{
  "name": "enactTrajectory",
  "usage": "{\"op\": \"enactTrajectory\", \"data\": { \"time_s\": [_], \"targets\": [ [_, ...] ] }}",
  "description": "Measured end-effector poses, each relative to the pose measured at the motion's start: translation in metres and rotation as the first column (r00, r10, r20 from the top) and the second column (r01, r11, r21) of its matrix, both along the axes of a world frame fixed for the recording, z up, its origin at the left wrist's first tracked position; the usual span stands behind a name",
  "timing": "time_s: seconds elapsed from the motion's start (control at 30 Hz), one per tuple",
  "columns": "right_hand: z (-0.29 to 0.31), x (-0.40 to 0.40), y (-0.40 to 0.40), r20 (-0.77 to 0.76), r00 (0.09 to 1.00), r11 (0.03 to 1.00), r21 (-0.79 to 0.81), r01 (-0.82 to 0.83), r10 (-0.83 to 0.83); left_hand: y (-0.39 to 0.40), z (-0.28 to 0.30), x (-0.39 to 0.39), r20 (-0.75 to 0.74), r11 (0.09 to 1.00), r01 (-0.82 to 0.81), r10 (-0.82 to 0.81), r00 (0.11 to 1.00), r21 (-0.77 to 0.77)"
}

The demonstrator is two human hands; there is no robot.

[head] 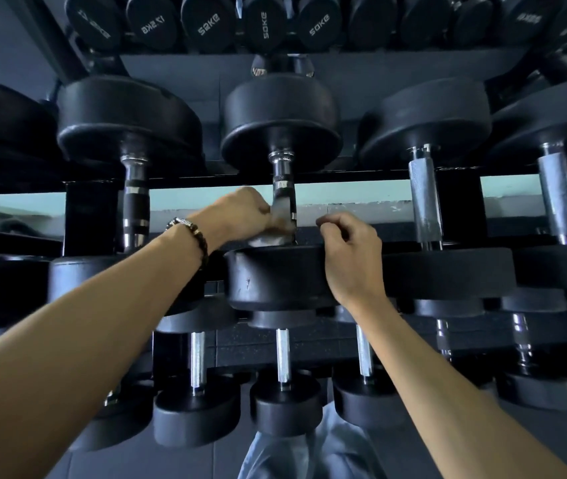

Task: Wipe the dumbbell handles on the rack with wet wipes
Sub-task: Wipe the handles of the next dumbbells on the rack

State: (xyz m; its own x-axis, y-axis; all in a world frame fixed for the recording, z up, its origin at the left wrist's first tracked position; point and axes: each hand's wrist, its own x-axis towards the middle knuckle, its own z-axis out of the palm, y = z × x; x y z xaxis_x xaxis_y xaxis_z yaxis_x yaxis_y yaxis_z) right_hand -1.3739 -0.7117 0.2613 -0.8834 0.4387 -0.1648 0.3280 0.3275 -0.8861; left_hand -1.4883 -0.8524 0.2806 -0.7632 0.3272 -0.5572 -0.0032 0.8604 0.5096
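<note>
— Rubber first, nearest us: the black end weight of the middle dumbbell, with the right hand resting against its upper edge, fingers loosely curled and holding nothing that I can see.

— And the left hand?

— Just beyond, a little higher. It grips a wet wipe wrapped round the lower part of the chrome handle. A beaded bracelet sits on that wrist.

— Which way does the handle run?

— Straight away from the person, from the near weight up to the far weight. So the long axis points ahead, between the two hands, and the left is the one on it.

— Then any stroke goes along that line?

— That's my reading: the bare knurled stretch lies beyond the wipe, so the left hand would slide forward, away from the body. The right looks placed to steady the dumbbell.

— Further back?

— Neighbouring dumbbells on the same rack shelf, and an upper row marked in kilograms.
</note>
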Motion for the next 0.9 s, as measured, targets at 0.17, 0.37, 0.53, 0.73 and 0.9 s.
{"op": "enactTrajectory", "data": {
  "time_s": [0.17, 0.37, 0.53, 0.73, 0.9],
  "targets": [
    [-0.004, -0.001, 0.0, 0.0, 1.0, 1.0, -0.019, -0.011, 0.011, -0.002, -0.007, 0.006, 0.057, 0.996, -0.056, 0.052, 0.997, 0.068],
    [-0.006, 0.0, 0.0, 0.028, 0.999, 0.998, -0.056, -0.016, 0.018, 0.02, -0.005, -0.017, 0.17, 0.766, -0.451, 0.423, 0.89, 0.459],
    [-0.004, -0.001, -0.001, 0.018, 1.0, 0.999, -0.046, -0.013, 0.014, 0.005, -0.008, 0.007, 0.037, 0.981, -0.132, 0.128, 0.991, 0.144],
    [-0.005, 0.0, -0.001, 0.011, 1.0, 1.0, -0.026, -0.012, 0.012, 0.031, -0.013, -0.016, 0.187, 0.634, -0.484, 0.477, 0.859, 0.603],
    [-0.007, -0.001, -0.002, 0.005, 1.0, 0.997, -0.079, 0.004, -0.004, 0.003, -0.024, 0.003, 0.183, 0.832, -0.34, 0.288, 0.94, 0.438]
  ]
}}
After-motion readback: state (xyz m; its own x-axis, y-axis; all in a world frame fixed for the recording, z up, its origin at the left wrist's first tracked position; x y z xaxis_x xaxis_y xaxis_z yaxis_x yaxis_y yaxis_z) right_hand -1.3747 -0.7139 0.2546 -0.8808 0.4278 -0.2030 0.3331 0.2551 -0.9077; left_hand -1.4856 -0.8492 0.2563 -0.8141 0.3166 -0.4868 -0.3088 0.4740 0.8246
